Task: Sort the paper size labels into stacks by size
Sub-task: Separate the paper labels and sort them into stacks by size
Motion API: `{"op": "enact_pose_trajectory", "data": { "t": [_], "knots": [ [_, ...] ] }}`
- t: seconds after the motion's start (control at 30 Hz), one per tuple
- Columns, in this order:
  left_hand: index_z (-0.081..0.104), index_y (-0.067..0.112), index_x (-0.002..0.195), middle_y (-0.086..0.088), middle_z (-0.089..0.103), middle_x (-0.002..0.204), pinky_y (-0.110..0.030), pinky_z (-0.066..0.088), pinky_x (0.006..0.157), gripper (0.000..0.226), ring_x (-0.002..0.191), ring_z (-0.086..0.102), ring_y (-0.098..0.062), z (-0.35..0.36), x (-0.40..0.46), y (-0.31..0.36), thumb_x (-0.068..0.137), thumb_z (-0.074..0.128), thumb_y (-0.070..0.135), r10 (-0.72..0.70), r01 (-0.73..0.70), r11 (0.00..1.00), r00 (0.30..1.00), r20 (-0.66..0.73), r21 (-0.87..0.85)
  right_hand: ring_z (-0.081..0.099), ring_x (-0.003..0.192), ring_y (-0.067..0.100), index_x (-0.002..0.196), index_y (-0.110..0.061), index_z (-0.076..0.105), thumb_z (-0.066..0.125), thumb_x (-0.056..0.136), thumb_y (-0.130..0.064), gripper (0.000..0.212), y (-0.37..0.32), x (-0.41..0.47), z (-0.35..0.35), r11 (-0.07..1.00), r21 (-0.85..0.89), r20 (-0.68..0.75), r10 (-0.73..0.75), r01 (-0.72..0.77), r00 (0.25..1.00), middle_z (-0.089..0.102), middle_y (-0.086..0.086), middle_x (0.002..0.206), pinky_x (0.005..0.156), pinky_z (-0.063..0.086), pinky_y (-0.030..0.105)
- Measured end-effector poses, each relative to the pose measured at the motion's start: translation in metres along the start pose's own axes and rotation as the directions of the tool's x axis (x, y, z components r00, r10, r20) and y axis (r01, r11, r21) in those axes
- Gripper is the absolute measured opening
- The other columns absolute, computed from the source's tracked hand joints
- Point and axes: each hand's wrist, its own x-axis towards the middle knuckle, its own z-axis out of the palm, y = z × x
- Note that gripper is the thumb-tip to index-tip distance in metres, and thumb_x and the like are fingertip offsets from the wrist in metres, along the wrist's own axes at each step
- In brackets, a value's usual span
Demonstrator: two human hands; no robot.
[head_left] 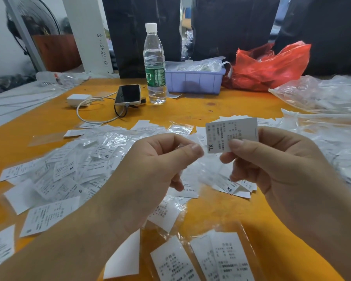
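My right hand [276, 165] pinches a white paper label marked XL [229, 134] between thumb and fingers, held up above the orange table [211, 102]. My left hand [150, 163] hovers just left of it with fingers curled, thumb against the forefinger; whether it pinches a clear sleeve I cannot tell. A loose heap of labels [69, 171], many in clear sleeves and marked XL, M or S, spreads at the left. A small stack topped by an XS label [231, 188] lies under my right hand. More labels [221, 258] lie at the near edge.
A water bottle [154, 63], a phone [128, 95] with charger and cable [78, 100], a purple bin [195, 80] and a red plastic bag [272, 65] stand at the back. Clear plastic bags [322, 94] pile up at the right.
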Motion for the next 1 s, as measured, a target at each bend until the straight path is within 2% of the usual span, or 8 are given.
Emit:
{"op": "enact_pose_trajectory", "data": {
  "t": [0.07,0.17,0.4,0.47,0.53,0.63,0.87,1.0],
  "knots": [
    [0.076,0.024,0.070,0.004,0.056,0.054,-0.018,0.048,0.052,0.013,0.048,0.049,-0.008,0.0005,-0.0002,0.0003,0.072,0.068,0.034,-0.003,0.003,1.000,1.000,0.011,-0.005,0.059,0.056,0.016,0.087,-0.025,0.079,0.082,0.062,-0.025,0.026,0.0010,-0.0010,0.0021,1.000,-0.018,0.016,0.009,-0.009,1.000,0.072,0.011,0.072,0.055,0.053,0.023],
    [0.076,0.026,0.069,0.006,0.057,0.053,-0.018,0.048,0.052,0.013,0.049,0.049,-0.008,0.0004,-0.0001,0.0006,0.072,0.067,0.035,-0.001,0.001,1.000,1.000,0.013,-0.004,0.057,0.056,0.016,0.085,-0.028,0.080,0.069,0.061,-0.031,0.026,0.0014,-0.0015,0.0042,1.000,-0.019,0.038,0.014,-0.013,0.999,0.072,0.010,0.072,0.056,0.054,0.022],
    [0.075,0.024,0.068,0.002,0.055,0.055,-0.021,0.048,0.050,0.011,0.048,0.049,-0.010,0.0005,-0.0005,0.0008,0.072,0.078,0.034,0.001,-0.001,0.999,1.000,-0.001,-0.042,0.059,0.056,0.016,0.089,-0.025,0.078,0.070,0.060,-0.026,0.030,0.0020,-0.0001,0.0046,0.998,-0.060,0.075,0.037,-0.033,0.996,0.073,0.010,0.072,0.054,0.053,0.021],
    [0.074,0.024,0.067,-0.001,0.055,0.057,-0.021,0.049,0.050,0.015,0.048,0.048,-0.010,0.0004,-0.0014,0.0016,0.070,0.069,0.038,0.002,-0.003,0.999,1.000,-0.008,-0.049,0.060,0.057,0.015,0.087,-0.025,0.078,0.076,0.062,-0.023,0.025,0.0018,-0.0003,0.0050,0.995,-0.096,0.101,0.026,-0.017,0.995,0.073,0.009,0.072,0.053,0.053,0.021],
    [0.073,0.025,0.065,0.002,0.056,0.056,-0.021,0.048,0.050,0.015,0.048,0.047,-0.010,0.0008,-0.0015,0.0021,0.074,0.076,0.036,0.011,-0.012,0.999,1.000,-0.007,-0.044,0.060,0.058,0.014,0.086,-0.027,0.079,0.083,0.066,-0.017,0.022,0.0027,-0.0009,0.0046,0.991,-0.131,0.125,0.010,0.006,0.992,0.073,0.008,0.072,0.053,0.053,0.021],
    [0.072,0.026,0.064,0.008,0.059,0.052,-0.019,0.047,0.049,0.016,0.047,0.047,-0.008,0.0019,-0.0014,0.0012,0.074,0.066,0.035,0.023,-0.024,0.999,1.000,-0.020,-0.030,0.062,0.060,0.012,0.087,-0.029,0.079,0.068,0.070,-0.020,0.022,0.0042,-0.0014,0.0038,0.990,-0.143,0.149,-0.001,0.022,0.989,0.073,0.007,0.073,0.054,0.052,0.022],
    [0.072,0.026,0.070,0.013,0.060,0.050,-0.019,0.052,0.055,0.019,0.048,0.048,-0.007,0.0027,-0.0015,0.0017,0.077,0.061,0.040,0.053,-0.052,0.998,0.998,-0.017,0.025,0.062,0.062,0.014,0.084,-0.027,0.078,0.067,0.071,-0.022,0.018,0.0070,-0.0011,0.0026,0.979,-0.202,0.195,0.018,0.022,0.981,0.071,0.006,0.071,0.056,0.051,0.025],
    [0.067,0.018,0.077,0.014,0.060,0.048,-0.035,0.058,0.067,0.027,0.056,0.055,-0.008,0.0035,-0.0025,0.0016,0.076,0.060,0.044,0.045,-0.045,0.996,0.999,-0.004,0.073,0.061,0.060,0.010,0.083,-0.026,0.079,0.067,0.071,-0.022,0.017,0.0079,-0.0007,0.0037,0.980,-0.197,0.228,0.038,0.008,0.973,0.070,0.004,0.067,0.056,0.051,0.022]
  ]
}}
